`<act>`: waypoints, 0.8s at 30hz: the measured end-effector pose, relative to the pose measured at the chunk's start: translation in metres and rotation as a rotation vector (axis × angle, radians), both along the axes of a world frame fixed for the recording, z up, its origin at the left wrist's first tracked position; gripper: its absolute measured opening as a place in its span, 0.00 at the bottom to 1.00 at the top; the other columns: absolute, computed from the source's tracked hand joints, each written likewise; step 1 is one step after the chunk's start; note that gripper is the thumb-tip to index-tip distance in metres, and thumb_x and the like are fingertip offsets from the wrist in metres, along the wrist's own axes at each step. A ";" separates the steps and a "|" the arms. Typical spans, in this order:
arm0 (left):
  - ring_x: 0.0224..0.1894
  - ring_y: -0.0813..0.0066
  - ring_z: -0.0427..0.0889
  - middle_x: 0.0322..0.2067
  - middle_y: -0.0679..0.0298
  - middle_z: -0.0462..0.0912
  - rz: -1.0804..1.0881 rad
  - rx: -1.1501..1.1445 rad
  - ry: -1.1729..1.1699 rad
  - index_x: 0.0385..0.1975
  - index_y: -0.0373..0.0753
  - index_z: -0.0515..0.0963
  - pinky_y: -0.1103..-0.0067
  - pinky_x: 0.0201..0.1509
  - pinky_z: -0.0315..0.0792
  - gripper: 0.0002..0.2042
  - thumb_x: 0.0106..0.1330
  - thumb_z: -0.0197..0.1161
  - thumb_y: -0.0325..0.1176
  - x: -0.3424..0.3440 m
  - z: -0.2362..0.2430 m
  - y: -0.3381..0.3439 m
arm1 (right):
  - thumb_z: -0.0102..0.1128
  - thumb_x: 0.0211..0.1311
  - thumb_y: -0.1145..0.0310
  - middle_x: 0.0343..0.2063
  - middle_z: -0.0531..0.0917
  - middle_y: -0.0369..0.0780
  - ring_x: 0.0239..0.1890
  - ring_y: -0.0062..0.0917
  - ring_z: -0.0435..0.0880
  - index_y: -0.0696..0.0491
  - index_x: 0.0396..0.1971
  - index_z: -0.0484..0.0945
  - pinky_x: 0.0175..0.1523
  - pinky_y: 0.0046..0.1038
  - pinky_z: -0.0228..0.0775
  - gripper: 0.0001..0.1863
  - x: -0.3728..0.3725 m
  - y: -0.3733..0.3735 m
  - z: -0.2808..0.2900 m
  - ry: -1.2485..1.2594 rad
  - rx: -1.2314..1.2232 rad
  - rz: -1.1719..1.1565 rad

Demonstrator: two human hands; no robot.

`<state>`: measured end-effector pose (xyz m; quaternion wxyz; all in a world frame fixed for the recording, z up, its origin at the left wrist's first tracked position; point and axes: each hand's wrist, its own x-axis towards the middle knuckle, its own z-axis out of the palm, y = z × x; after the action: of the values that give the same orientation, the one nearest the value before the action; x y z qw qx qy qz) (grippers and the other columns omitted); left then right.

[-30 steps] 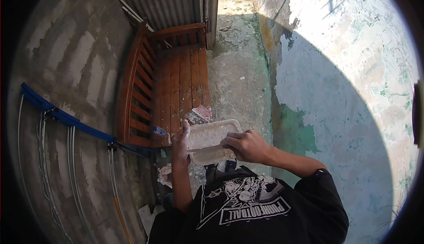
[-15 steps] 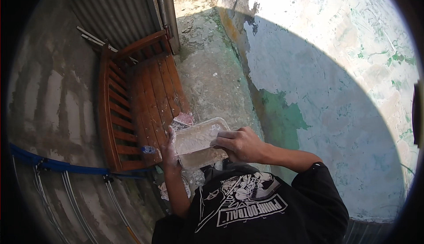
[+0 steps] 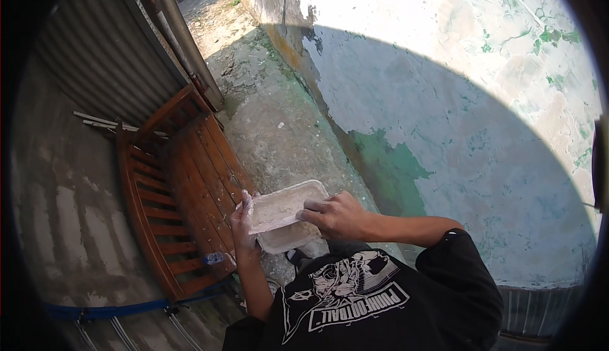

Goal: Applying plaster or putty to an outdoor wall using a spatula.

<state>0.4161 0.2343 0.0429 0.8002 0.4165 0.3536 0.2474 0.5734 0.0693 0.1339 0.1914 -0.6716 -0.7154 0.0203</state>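
Observation:
A plaster-smeared white rectangular container (image 3: 282,202) is held low in front of me, with a second rounded section (image 3: 285,237) below a pale band across its middle. My left hand (image 3: 243,221) is closed around its left side, white residue on the fingers. My right hand (image 3: 330,214) has its fingers curled at the right end of that band; whether they grip the edge or a tool there I cannot make out. Behind the container is a slatted wooden bench (image 3: 196,173), with a small blue-labelled plastic bottle (image 3: 214,258) at its near end.
A corrugated sheet (image 3: 111,30) and pale pipes (image 3: 108,120) stand behind the bench. A blue rail (image 3: 95,310) runs along the lower left wall. A concrete path (image 3: 266,122) leads away beside a patchy pale-green wall (image 3: 457,116) on the right.
My view has swung, so the bench and path appear tilted and farther left, and more of the right wall shows. Both hands still hold on at the container, which sits slightly lower in view.

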 end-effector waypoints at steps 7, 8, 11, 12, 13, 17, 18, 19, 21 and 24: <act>0.27 0.76 0.82 0.27 0.61 0.83 0.108 -0.110 -0.059 0.33 0.33 0.79 0.79 0.32 0.77 0.20 0.69 0.54 0.48 0.091 0.016 -0.006 | 0.60 0.40 0.73 0.27 0.80 0.37 0.22 0.36 0.81 0.50 0.35 0.78 0.24 0.37 0.71 0.16 0.091 0.000 0.011 0.125 -0.037 0.009; 0.27 0.75 0.82 0.27 0.60 0.83 0.091 -0.096 -0.027 0.32 0.33 0.79 0.79 0.32 0.77 0.20 0.69 0.54 0.48 0.102 0.018 -0.006 | 0.62 0.40 0.73 0.27 0.81 0.36 0.21 0.36 0.80 0.50 0.35 0.78 0.22 0.35 0.70 0.16 0.103 -0.001 0.010 0.077 -0.098 0.019; 0.26 0.76 0.82 0.28 0.60 0.83 0.034 -0.040 0.002 0.31 0.32 0.80 0.79 0.31 0.77 0.22 0.69 0.54 0.48 0.142 0.023 -0.005 | 0.58 0.41 0.73 0.27 0.80 0.38 0.23 0.37 0.81 0.51 0.33 0.77 0.24 0.38 0.71 0.14 0.146 0.000 0.018 0.064 -0.060 -0.053; 0.27 0.76 0.82 0.28 0.60 0.83 0.022 -0.025 0.027 0.31 0.32 0.80 0.79 0.32 0.77 0.22 0.69 0.54 0.49 0.157 0.027 -0.008 | 0.58 0.41 0.73 0.27 0.80 0.38 0.23 0.37 0.81 0.51 0.33 0.77 0.24 0.38 0.71 0.14 0.157 -0.001 0.022 0.063 -0.058 -0.060; 0.27 0.76 0.82 0.28 0.60 0.83 0.015 -0.024 0.025 0.31 0.32 0.80 0.79 0.32 0.77 0.22 0.69 0.54 0.49 0.171 0.027 -0.013 | 0.58 0.40 0.73 0.27 0.80 0.38 0.23 0.36 0.82 0.51 0.33 0.77 0.24 0.37 0.71 0.14 0.168 -0.004 0.026 0.073 0.016 -0.113; 0.28 0.77 0.82 0.28 0.60 0.83 0.011 -0.027 -0.018 0.31 0.31 0.80 0.80 0.33 0.77 0.23 0.69 0.54 0.50 0.223 0.022 -0.011 | 0.59 0.40 0.73 0.28 0.80 0.38 0.25 0.35 0.83 0.51 0.33 0.77 0.24 0.37 0.72 0.14 0.201 -0.007 0.015 0.021 0.013 -0.195; 0.28 0.78 0.82 0.28 0.61 0.83 0.004 -0.044 0.001 0.30 0.31 0.80 0.80 0.33 0.76 0.23 0.69 0.53 0.50 0.233 0.019 -0.009 | 0.59 0.40 0.73 0.28 0.80 0.38 0.25 0.35 0.83 0.51 0.33 0.77 0.24 0.37 0.72 0.14 0.208 -0.009 0.014 0.021 0.015 -0.202; 0.27 0.78 0.81 0.27 0.61 0.83 -0.029 -0.010 -0.004 0.30 0.31 0.80 0.80 0.33 0.76 0.24 0.69 0.54 0.51 0.241 0.011 -0.005 | 0.60 0.40 0.73 0.29 0.80 0.38 0.26 0.35 0.83 0.51 0.34 0.77 0.24 0.37 0.72 0.15 0.215 -0.011 0.013 0.043 -0.043 -0.197; 0.27 0.78 0.81 0.27 0.61 0.83 -0.036 -0.048 -0.009 0.29 0.32 0.79 0.80 0.32 0.76 0.24 0.69 0.54 0.51 0.260 0.009 0.000 | 0.61 0.39 0.73 0.29 0.80 0.38 0.27 0.35 0.83 0.51 0.35 0.77 0.25 0.36 0.72 0.17 0.230 -0.010 0.011 0.107 -0.091 -0.184; 0.27 0.77 0.81 0.27 0.61 0.83 -0.089 -0.081 0.005 0.29 0.32 0.79 0.80 0.33 0.76 0.23 0.69 0.53 0.50 0.284 0.008 0.014 | 0.60 0.40 0.73 0.29 0.80 0.37 0.26 0.34 0.83 0.51 0.35 0.77 0.25 0.36 0.72 0.15 0.255 -0.004 0.018 0.156 -0.021 -0.197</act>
<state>0.7002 0.2488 0.0506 0.8256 0.3997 0.3464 0.1963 0.8280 0.0648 0.1522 0.2406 -0.7371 -0.6285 0.0610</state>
